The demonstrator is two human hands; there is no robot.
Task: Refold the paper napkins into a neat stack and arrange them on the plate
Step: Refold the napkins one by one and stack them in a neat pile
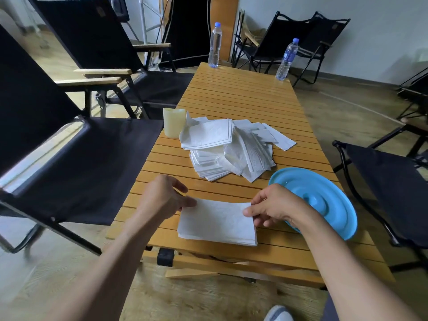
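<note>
**Squaring a small stack of napkins beside the plate**

Both hands work a small stack of folded napkins [217, 222] lying flat at the near edge of the desk [243, 93]. The left hand [162, 195] has its fingers [187, 201] pinched on the stack's far-left corner; the right hand [275, 205] has its fingers [251, 212] clamped on the far-right corner. Holding opposite corners likely lets the person align the edges before lifting.

The blue plate [324, 195] sits at 3 o'clock from the stack, just beside the right wrist and apparently upside down, so it is within easy reach but holds nothing yet. At 12 o'clock lies the loose heap of napkins [227, 147], with a pale cup [174, 122] at its 10 o'clock.

The desk is slatted wood. Two water bottles [215, 45] stand at its far end, black folding chairs [76, 144] surround it, and the floor is wood-patterned.
</note>
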